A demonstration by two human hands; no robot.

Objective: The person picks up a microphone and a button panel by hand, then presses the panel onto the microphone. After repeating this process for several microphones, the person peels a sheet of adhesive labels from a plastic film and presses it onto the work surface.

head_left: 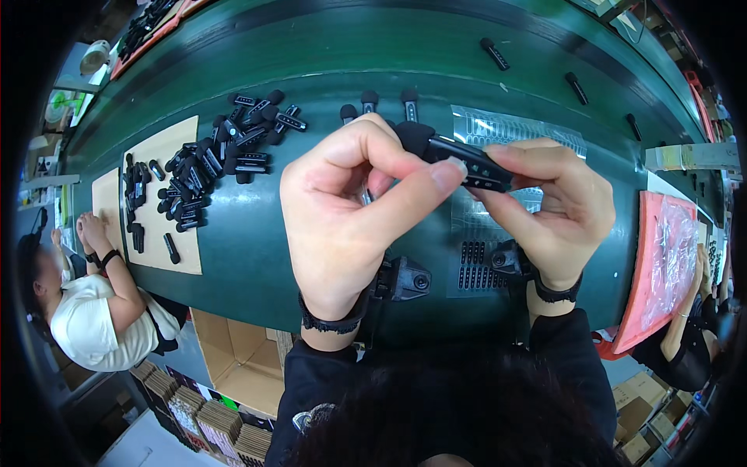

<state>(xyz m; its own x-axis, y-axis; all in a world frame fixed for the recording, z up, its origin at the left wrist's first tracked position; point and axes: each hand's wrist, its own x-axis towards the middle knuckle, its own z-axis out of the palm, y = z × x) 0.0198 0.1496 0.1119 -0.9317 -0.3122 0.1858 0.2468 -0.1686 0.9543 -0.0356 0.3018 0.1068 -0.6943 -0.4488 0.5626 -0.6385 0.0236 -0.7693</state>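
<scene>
A small black clip-on microphone (442,149) with a foam tip is held up in front of me over the green bench. My left hand (334,206) pinches it near the foam end, thumb pressed along the body. The fingers of my right hand (562,194) close on the opposite end. Beneath my right hand lies a clear sheet (529,121) with rows of small outlines, and black oblong pieces (482,268) remain on its near part. Three more microphones (408,107) stand in a row just beyond my left hand.
A heap of similar microphones (206,159) lies to the left, partly on a cardboard sheet (183,249). Several are scattered on the far green surface. A person (93,303) sits at left; another (685,342) is at right beside a pink tray (650,272). An open carton (241,350) stands below.
</scene>
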